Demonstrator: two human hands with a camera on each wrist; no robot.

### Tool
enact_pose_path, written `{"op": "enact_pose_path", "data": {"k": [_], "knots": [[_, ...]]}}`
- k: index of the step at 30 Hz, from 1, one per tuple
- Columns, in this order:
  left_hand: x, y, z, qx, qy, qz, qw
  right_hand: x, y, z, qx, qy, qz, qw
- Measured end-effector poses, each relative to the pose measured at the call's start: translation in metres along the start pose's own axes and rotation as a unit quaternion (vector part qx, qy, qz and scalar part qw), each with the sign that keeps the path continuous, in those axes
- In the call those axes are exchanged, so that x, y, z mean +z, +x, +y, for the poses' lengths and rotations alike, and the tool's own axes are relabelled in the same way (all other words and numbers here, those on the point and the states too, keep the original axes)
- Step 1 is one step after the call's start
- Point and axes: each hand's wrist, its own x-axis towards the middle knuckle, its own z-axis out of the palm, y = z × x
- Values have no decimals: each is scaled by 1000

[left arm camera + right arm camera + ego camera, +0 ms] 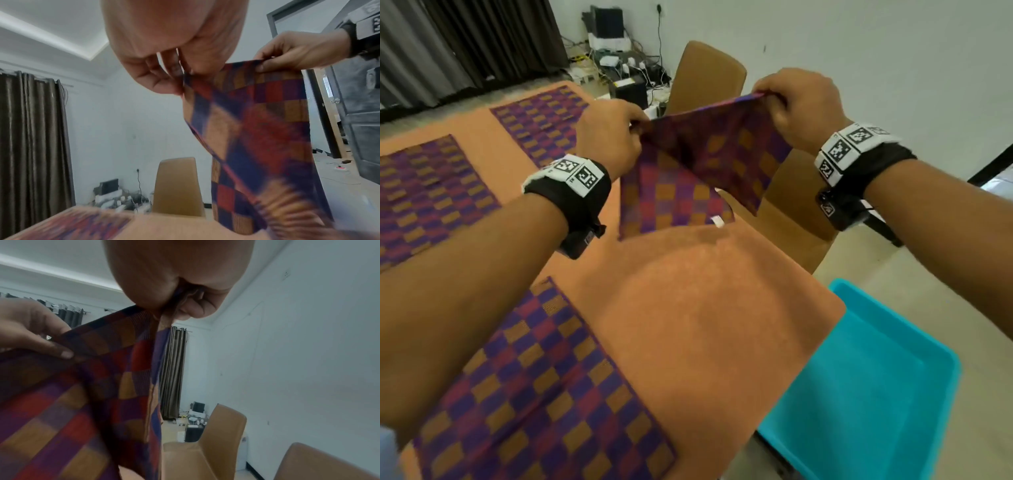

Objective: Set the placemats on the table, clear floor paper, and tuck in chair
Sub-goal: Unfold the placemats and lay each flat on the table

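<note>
A checked purple, red and orange placemat (698, 171) hangs folded in the air above the far right part of the orange table (709, 308). My left hand (613, 137) pinches its upper left corner and my right hand (798, 99) pinches its upper right corner. The wrist views show the same cloth (257, 129) (82, 394) drooping below the fingers (164, 78). Three more placemats lie flat on the table: near left (534, 394), middle left (424, 192), far (541, 116). A tan chair (709, 75) stands beyond the table. No floor paper is in view.
A turquoise plastic bin (869, 383) sits on the floor at the table's right corner. A second tan chair (791, 205) is on the right side. Cables and electronics (619, 65) clutter the far floor by dark curtains (465, 41).
</note>
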Motion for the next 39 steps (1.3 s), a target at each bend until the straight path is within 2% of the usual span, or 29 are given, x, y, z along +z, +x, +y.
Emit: {"op": "enact_pose_path", "data": {"k": [3, 6, 10, 13, 15, 17, 19, 23, 27, 34, 35, 37, 39], "knots": [[-6, 30, 2, 17, -24, 69, 997, -29, -4, 29, 22, -8, 52, 998], [5, 35, -7, 55, -36, 71, 995, -41, -27, 36, -13, 7, 25, 1000], [38, 2, -24, 47, 58, 0, 997, -18, -98, 21, -73, 49, -71, 994], [73, -39, -55, 27, 89, -82, 992, 31, -163, -4, -101, 98, -155, 978], [103, -67, -84, 25, 119, -154, 980, 69, -205, -27, -92, 121, -234, 960], [125, -94, -101, 12, 149, -201, 968, 100, -241, -57, -62, 150, -319, 934], [131, -116, -105, -7, 185, -258, 948, 123, -268, -87, -50, 155, -391, 906], [134, -144, -114, -32, 224, -292, 929, 145, -292, -123, -41, 142, -476, 867], [134, -154, -134, -30, 199, -250, 947, 149, -292, -123, -27, 184, -481, 857], [133, -164, -111, -71, 144, -271, 949, 142, -296, -105, 6, 265, -491, 830], [135, -166, -105, -71, 123, -270, 952, 141, -294, -99, 19, 258, -480, 838], [139, -175, -86, -59, 69, -281, 955, 146, -283, -74, 54, 202, -422, 882], [144, -189, -53, -18, 33, -311, 950, 148, -270, -42, 129, 138, -348, 918]]}}
